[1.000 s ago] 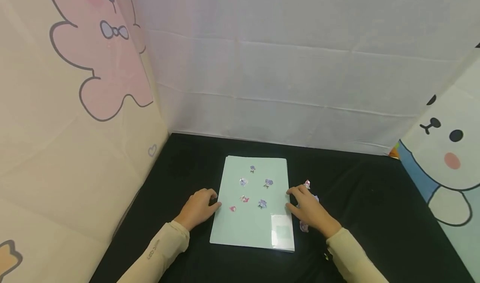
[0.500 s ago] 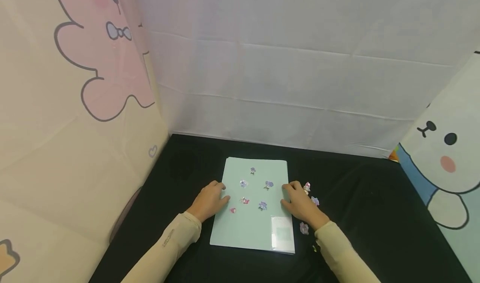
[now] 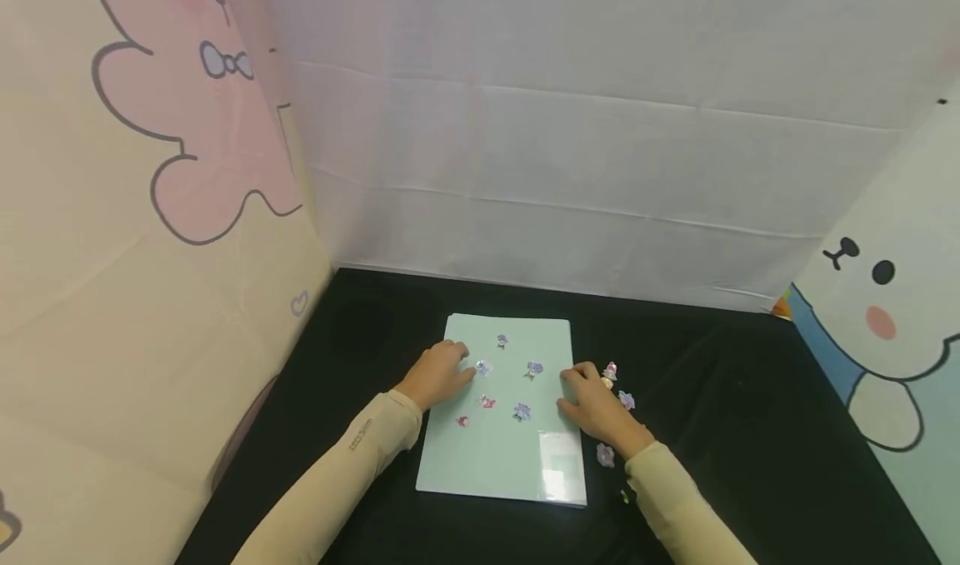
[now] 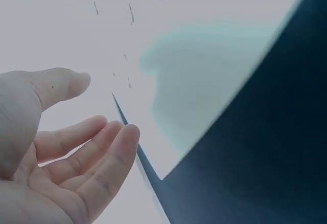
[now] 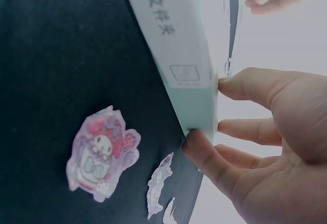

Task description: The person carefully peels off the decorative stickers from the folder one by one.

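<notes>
A mint-green file folder point(image 3: 480, 461) lies flat on the black cloth, with several small cartoon stickers on its cover, among them a purple one point(image 3: 522, 412). My left hand point(image 3: 437, 373) is over the folder's left side, holding nothing, its fingers loosely bent in the left wrist view. At the right edge, my right hand point(image 3: 600, 407) touches the folder. The right wrist view shows its thumb on the top edge and one fingertip against the printed spine point(image 5: 171, 55). Beside that hand, loose stickers lie on the cloth, including a pink-hooded character point(image 5: 102, 155).
A glossy clear label pocket point(image 3: 561, 469) sits at the folder's lower right corner. More loose stickers, such as a greyish one point(image 3: 605, 455), lie right of the folder. Black cloth point(image 3: 750, 415) extends to the right; a white curtain point(image 3: 525, 148) hangs behind.
My left hand has moved up and right from the folder's left edge to over its cover. My right hand has shifted slightly left, uncovering more of the loose stickers. The folder stays in place.
</notes>
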Action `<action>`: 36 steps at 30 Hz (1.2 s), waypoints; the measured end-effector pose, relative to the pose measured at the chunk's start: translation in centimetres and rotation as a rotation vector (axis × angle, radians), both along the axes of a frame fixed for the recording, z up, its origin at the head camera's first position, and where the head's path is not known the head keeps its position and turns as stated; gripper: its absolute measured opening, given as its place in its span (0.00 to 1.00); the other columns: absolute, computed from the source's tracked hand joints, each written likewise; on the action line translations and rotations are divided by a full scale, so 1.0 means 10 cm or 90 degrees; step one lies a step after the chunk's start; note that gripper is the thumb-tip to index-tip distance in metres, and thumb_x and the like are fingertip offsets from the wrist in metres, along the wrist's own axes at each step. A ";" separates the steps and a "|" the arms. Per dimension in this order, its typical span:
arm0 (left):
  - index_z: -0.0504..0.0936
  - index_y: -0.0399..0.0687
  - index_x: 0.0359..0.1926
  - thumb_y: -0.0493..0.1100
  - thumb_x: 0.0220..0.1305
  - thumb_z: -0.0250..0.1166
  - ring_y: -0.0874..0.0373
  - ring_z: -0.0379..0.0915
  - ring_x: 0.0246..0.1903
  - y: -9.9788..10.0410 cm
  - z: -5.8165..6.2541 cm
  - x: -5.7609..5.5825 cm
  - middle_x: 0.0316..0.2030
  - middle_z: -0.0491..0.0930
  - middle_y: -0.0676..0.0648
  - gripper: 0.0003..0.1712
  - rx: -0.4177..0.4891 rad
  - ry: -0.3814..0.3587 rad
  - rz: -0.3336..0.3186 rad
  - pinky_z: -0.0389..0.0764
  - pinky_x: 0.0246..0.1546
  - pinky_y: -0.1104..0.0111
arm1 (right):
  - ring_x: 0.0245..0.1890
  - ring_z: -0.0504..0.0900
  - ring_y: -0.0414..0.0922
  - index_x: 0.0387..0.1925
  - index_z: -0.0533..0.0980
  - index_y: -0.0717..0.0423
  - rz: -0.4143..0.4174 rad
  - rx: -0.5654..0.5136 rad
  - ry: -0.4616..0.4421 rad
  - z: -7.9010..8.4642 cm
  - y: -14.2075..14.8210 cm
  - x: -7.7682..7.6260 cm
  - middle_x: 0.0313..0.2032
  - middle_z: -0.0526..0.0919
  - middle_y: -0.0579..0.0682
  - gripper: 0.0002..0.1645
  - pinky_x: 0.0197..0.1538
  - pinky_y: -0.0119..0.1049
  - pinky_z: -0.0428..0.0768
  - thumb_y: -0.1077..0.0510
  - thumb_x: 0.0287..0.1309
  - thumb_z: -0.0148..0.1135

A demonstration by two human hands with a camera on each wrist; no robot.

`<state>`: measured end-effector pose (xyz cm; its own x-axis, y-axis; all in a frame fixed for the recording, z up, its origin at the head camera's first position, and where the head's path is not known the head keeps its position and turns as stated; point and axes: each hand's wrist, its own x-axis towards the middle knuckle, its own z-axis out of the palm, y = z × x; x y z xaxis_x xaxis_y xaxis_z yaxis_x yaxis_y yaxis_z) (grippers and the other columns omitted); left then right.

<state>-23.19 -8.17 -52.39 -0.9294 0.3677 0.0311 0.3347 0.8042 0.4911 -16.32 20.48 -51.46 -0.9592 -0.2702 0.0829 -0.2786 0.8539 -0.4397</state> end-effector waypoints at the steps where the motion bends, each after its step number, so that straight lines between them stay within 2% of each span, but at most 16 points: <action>1: 0.82 0.40 0.54 0.48 0.67 0.68 0.50 0.79 0.48 0.03 0.00 -0.04 0.48 0.82 0.43 0.21 -0.004 0.002 -0.005 0.79 0.52 0.56 | 0.46 0.79 0.56 0.58 0.73 0.70 -0.002 0.000 0.002 0.00 0.00 0.00 0.55 0.69 0.68 0.26 0.51 0.51 0.79 0.64 0.61 0.67; 6: 0.84 0.40 0.49 0.47 0.66 0.68 0.53 0.77 0.37 0.17 -0.04 -0.17 0.40 0.81 0.44 0.17 -0.048 0.007 -0.027 0.81 0.45 0.58 | 0.47 0.78 0.55 0.60 0.72 0.69 -0.019 -0.001 -0.020 -0.03 -0.01 -0.02 0.57 0.69 0.67 0.27 0.52 0.51 0.79 0.62 0.62 0.67; 10: 0.84 0.39 0.42 0.47 0.66 0.68 0.54 0.70 0.32 0.22 -0.15 -0.19 0.33 0.76 0.45 0.14 -0.111 0.014 -0.034 0.79 0.39 0.60 | 0.47 0.78 0.55 0.60 0.72 0.69 -0.022 0.002 -0.035 -0.09 -0.04 -0.02 0.57 0.68 0.66 0.27 0.51 0.51 0.79 0.62 0.62 0.68; 12: 0.84 0.40 0.39 0.46 0.66 0.67 0.53 0.68 0.32 0.24 -0.19 -0.19 0.32 0.74 0.46 0.12 -0.122 0.017 -0.033 0.77 0.37 0.60 | 0.47 0.79 0.55 0.59 0.73 0.69 -0.017 0.008 -0.029 -0.11 -0.04 -0.02 0.56 0.69 0.67 0.27 0.50 0.51 0.80 0.62 0.61 0.68; 21: 0.83 0.45 0.34 0.40 0.65 0.67 0.57 0.69 0.29 0.28 -0.27 -0.24 0.27 0.75 0.51 0.03 -0.057 0.046 -0.043 0.77 0.33 0.63 | 0.45 0.79 0.55 0.59 0.73 0.71 -0.012 0.022 -0.008 -0.11 -0.03 -0.05 0.55 0.69 0.68 0.27 0.49 0.50 0.80 0.63 0.61 0.69; 26: 0.80 0.45 0.32 0.37 0.68 0.64 0.59 0.68 0.26 0.30 -0.32 -0.26 0.24 0.72 0.52 0.05 -0.048 0.054 -0.051 0.75 0.32 0.66 | 0.46 0.78 0.55 0.59 0.72 0.71 -0.007 0.017 -0.017 -0.12 -0.01 -0.05 0.56 0.69 0.67 0.27 0.50 0.51 0.80 0.62 0.61 0.68; 30: 0.79 0.43 0.34 0.37 0.71 0.62 0.57 0.68 0.27 0.30 -0.33 -0.27 0.24 0.72 0.51 0.06 -0.028 0.037 -0.044 0.75 0.34 0.66 | 0.46 0.78 0.54 0.59 0.72 0.70 -0.010 0.017 -0.018 -0.15 0.01 -0.05 0.56 0.69 0.66 0.27 0.51 0.50 0.80 0.62 0.62 0.68; 36: 0.80 0.40 0.37 0.37 0.71 0.61 0.57 0.70 0.28 0.26 -0.28 -0.29 0.27 0.75 0.49 0.05 0.000 0.000 -0.016 0.77 0.35 0.64 | 0.46 0.79 0.54 0.58 0.73 0.70 -0.008 0.027 -0.003 -0.17 0.04 -0.08 0.55 0.69 0.66 0.27 0.50 0.49 0.80 0.62 0.61 0.69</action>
<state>-26.12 -5.61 -55.15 -0.9201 0.3905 0.0310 0.3543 0.7957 0.4912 -17.15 20.90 -53.14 -0.9628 -0.2618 0.0668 -0.2660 0.8753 -0.4037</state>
